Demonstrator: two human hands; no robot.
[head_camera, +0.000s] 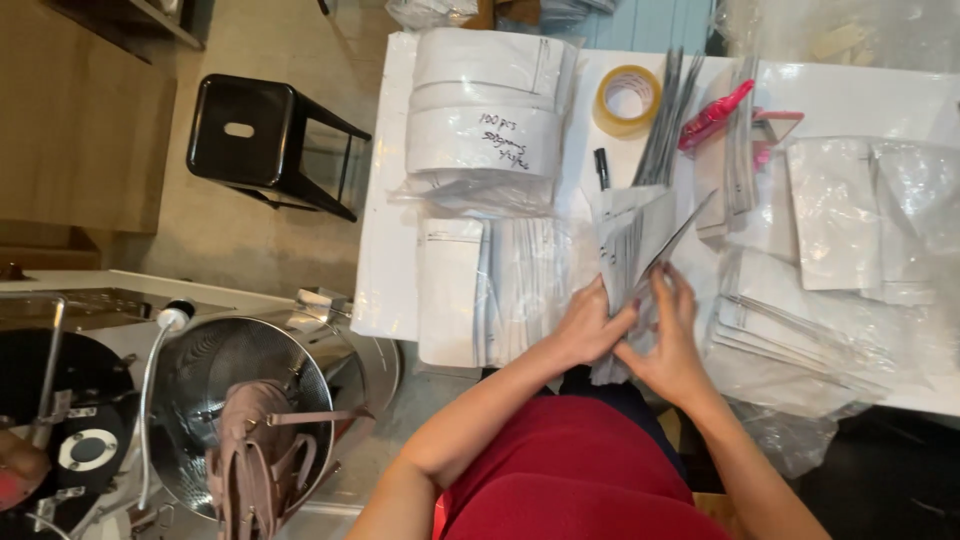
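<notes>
Two bare hands meet over the near edge of a white table (385, 200) in the head view. Both close on one fanned bundle of flat white pouches (632, 250), which stands tilted up from the hands toward the table's middle. The left hand (590, 325) wraps the bundle's lower left side, fingers curled around it and pressed together. The right hand (668, 335) pinches the lower right side, thumb in front and fingers (682, 285) laid up along the edge of the pouches.

Just left of the bundle, more clear-and-white pouches (500, 290) lie spread flat on the table. Beyond them sits a tall wrapped stack of white packs (490, 110). A roll of tan tape (627, 98) lies farther back, with a black marker (601, 168) near it and a sheaf of grey strips (668, 115) just beside. A pink tool (715, 115) rests to the right. Loose stacks of pouches (790, 340) lie right of the right hand.

Off the table to the left stand a black stool (250, 135) and a steel pot (250, 385) with a mauve handbag (262, 460) hanging into it.
</notes>
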